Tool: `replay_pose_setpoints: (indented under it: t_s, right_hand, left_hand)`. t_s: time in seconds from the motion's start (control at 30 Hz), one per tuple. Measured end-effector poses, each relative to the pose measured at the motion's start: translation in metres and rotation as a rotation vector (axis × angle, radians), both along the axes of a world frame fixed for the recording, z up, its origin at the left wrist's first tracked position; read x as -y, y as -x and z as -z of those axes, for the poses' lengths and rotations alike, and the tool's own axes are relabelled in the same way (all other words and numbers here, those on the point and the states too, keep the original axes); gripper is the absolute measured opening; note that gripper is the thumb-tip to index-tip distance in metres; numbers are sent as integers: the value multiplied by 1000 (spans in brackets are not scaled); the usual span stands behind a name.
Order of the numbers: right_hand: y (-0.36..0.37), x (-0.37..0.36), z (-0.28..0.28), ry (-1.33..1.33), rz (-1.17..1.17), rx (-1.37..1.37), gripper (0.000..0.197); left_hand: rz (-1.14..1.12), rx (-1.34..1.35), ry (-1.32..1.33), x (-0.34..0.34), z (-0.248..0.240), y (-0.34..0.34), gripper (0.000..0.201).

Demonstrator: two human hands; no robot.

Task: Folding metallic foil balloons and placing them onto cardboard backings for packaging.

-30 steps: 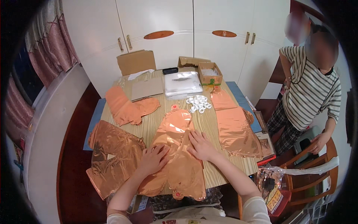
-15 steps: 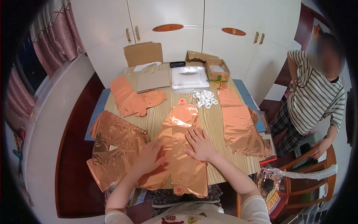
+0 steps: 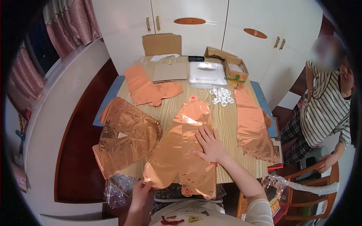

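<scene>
A flat, uninflated rose-gold foil balloon [image 3: 184, 150] lies in front of me, its lower end reaching past the table's near edge. My right hand [image 3: 210, 146] rests palm down on its right part, fingers spread. At the balloon's lower left corner, my left hand [image 3: 140, 193] has its fingers closed on the foil edge. Left of it lies another creased foil balloon [image 3: 128, 139]. A third foil balloon [image 3: 145, 86] is at the far left, and one more foil balloon [image 3: 252, 128] lies along the right side.
The wooden table [image 3: 226, 162] also bears a heap of white rings [image 3: 221, 96], a clear plastic package [image 3: 207, 73], a grey board [image 3: 169, 72] and a small cardboard box [image 3: 236, 69]. A person in a striped shirt [image 3: 328, 105] stands at the right, by a wooden chair [image 3: 335, 169].
My left hand has moved down from over the balloon's left part to its lower left corner and closed on the edge. My right hand stays on the foil. The view has shifted.
</scene>
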State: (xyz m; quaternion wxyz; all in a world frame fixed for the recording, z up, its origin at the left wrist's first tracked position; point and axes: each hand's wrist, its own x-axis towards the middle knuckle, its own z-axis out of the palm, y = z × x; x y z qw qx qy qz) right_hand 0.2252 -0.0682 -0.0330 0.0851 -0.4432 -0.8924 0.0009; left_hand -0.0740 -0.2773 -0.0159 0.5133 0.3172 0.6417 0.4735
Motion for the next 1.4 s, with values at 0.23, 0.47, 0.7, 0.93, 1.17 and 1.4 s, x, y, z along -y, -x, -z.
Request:
replay_pose_setpoints:
  t_s: [0.23, 0.47, 0.7, 0.93, 1.17, 1.4]
  right_hand:
    - [1, 2, -4, -42, -28, -142, 70]
    - [-2, -4, -14, 351, 56, -715, 36]
    - [-2, 0, -9, 615, 68, -864, 34]
    - [-5, -3, 7, 338, -70, -671, 33]
    - [-2, 1, 0, 308, -59, -575, 32]
    - [-5, 3, 3, 331, -56, -560, 36]
  left_hand:
    - [286, -632, -692, -55, -20, -57, 19]
    - [679, -920, -865, -86, -10, -129, 19]
    - [824, -908, -917, -88, -3, -139, 23]
    - [820, -1216, -895, -147, -9, -83, 47]
    - [946, -1357, -449, -211, -5, -46, 81]
    - [982, -1363, -434, -232, 5, -46, 84]
